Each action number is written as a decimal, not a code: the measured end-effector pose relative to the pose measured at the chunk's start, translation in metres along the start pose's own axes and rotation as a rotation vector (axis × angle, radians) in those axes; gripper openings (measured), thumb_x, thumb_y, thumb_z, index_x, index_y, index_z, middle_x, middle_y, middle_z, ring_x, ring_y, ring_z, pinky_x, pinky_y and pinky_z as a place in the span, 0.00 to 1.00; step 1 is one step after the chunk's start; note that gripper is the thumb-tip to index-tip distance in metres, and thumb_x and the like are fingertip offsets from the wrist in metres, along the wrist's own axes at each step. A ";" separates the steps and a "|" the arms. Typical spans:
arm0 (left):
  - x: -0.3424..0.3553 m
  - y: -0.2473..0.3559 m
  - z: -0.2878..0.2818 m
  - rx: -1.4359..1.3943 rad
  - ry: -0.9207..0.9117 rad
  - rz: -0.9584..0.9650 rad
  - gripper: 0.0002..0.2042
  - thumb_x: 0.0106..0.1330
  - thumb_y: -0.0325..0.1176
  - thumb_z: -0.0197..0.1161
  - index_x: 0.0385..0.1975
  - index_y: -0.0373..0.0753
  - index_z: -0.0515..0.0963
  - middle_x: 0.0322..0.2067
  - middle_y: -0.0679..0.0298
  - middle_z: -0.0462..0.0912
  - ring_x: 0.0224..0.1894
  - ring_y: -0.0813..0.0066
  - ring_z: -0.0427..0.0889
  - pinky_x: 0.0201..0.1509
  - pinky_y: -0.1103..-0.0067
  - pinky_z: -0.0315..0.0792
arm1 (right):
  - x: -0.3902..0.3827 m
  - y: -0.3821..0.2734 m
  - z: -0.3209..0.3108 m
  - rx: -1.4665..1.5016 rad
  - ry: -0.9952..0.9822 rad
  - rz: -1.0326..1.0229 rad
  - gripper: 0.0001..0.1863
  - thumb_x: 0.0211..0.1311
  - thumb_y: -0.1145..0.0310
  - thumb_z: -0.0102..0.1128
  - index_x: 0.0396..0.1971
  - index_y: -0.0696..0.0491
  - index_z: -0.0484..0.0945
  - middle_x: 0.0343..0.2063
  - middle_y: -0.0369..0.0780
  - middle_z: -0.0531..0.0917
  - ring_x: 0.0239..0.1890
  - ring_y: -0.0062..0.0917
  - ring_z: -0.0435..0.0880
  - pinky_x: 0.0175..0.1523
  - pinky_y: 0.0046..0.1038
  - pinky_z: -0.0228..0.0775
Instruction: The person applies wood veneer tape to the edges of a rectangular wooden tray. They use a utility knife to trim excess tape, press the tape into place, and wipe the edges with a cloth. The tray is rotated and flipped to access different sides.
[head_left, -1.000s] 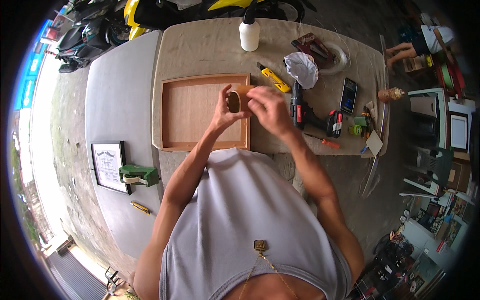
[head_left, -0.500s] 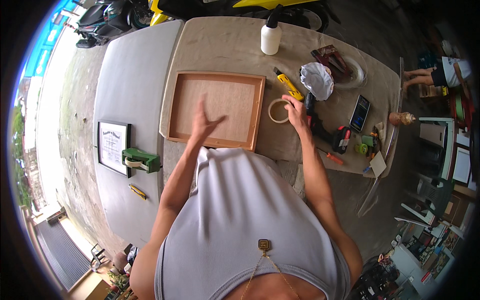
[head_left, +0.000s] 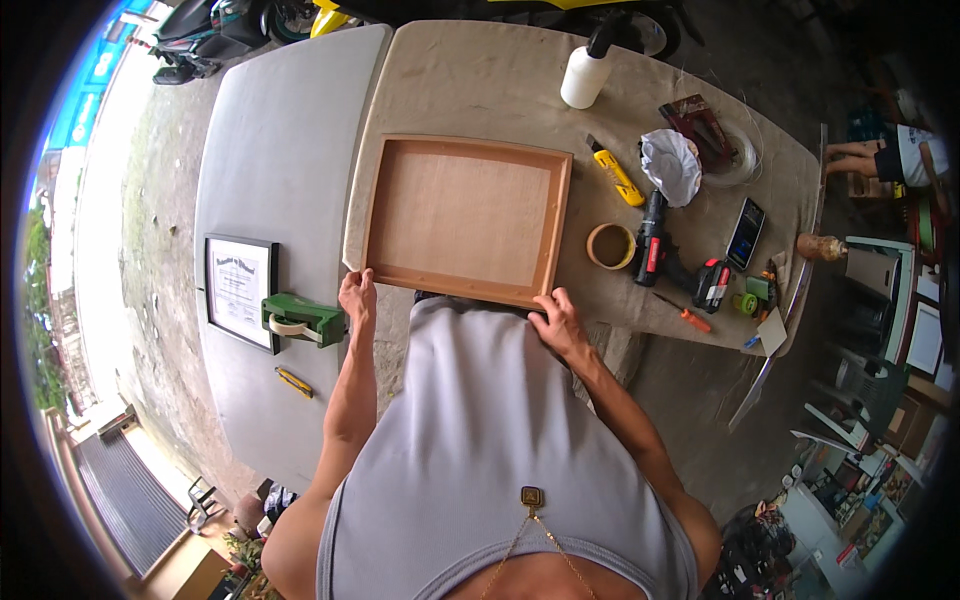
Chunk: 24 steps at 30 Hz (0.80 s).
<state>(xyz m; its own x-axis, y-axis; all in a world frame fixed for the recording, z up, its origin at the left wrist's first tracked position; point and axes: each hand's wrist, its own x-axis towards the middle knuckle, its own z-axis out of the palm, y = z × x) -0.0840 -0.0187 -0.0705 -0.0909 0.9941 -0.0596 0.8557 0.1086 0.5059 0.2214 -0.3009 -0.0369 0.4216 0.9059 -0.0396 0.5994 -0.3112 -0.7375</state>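
Observation:
A shallow wooden frame with a plywood panel inside, like a tray (head_left: 465,212), lies on the cloth-covered table at the edge nearest me. My left hand (head_left: 358,295) is closed on its near left corner. At the near right corner my right hand (head_left: 562,326) has its fingers curled over the wooden edge. A roll of tape (head_left: 610,246) lies flat to the right of the frame, apart from my hand. Beside the roll rests a cordless drill (head_left: 655,243), and a yellow utility knife (head_left: 617,177) lies farther back.
A white spray bottle (head_left: 584,78), a crumpled white bundle (head_left: 671,167), a staple gun (head_left: 697,124), a phone (head_left: 746,233) and a screwdriver (head_left: 684,313) sit on the right. A grey table (head_left: 285,150) on the left carries a framed certificate (head_left: 241,291) and a green tape dispenser (head_left: 303,320).
My right hand has let go of the tape roll, now lying on the table, and moved to the frame's near right corner. My left hand has moved from above the panel to the near left corner.

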 end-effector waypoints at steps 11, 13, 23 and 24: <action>0.123 0.227 -0.119 -0.450 -0.039 0.423 0.16 0.64 0.43 0.67 0.24 0.35 0.80 0.20 0.70 0.78 0.24 0.81 0.68 0.29 0.79 0.64 | 0.156 -0.112 -0.175 0.177 0.402 0.095 0.17 0.56 0.62 0.69 0.43 0.55 0.80 0.19 0.34 0.74 0.22 0.15 0.68 0.27 0.23 0.62; 0.152 0.274 -0.104 -0.864 -0.139 0.452 0.15 0.64 0.43 0.66 0.30 0.34 0.80 0.25 0.71 0.79 0.28 0.83 0.71 0.35 0.82 0.65 | 0.203 -0.099 -0.195 0.153 0.410 0.092 0.18 0.58 0.55 0.67 0.38 0.54 0.80 0.18 0.33 0.71 0.23 0.15 0.68 0.28 0.22 0.61; 0.229 0.345 -0.028 -1.229 -0.386 0.425 0.11 0.66 0.36 0.58 0.31 0.34 0.81 0.26 0.70 0.78 0.32 0.81 0.73 0.41 0.83 0.66 | 0.301 -0.075 -0.192 0.509 0.677 0.190 0.15 0.57 0.51 0.63 0.36 0.45 0.82 0.28 0.26 0.77 0.25 0.09 0.66 0.26 0.17 0.55; 0.233 0.346 -0.024 -1.189 -0.335 0.470 0.12 0.66 0.36 0.57 0.32 0.32 0.81 0.26 0.69 0.79 0.33 0.80 0.73 0.42 0.82 0.67 | 0.304 -0.075 -0.192 0.508 0.679 0.188 0.15 0.57 0.50 0.63 0.36 0.45 0.82 0.28 0.26 0.78 0.26 0.10 0.66 0.26 0.17 0.55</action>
<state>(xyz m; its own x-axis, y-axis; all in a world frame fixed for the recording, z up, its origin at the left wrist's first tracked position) 0.1787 0.2508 0.1110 0.3663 0.9075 0.2057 -0.2102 -0.1347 0.9683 0.4348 -0.0573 0.1356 0.8951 0.4344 0.1003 0.1708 -0.1264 -0.9772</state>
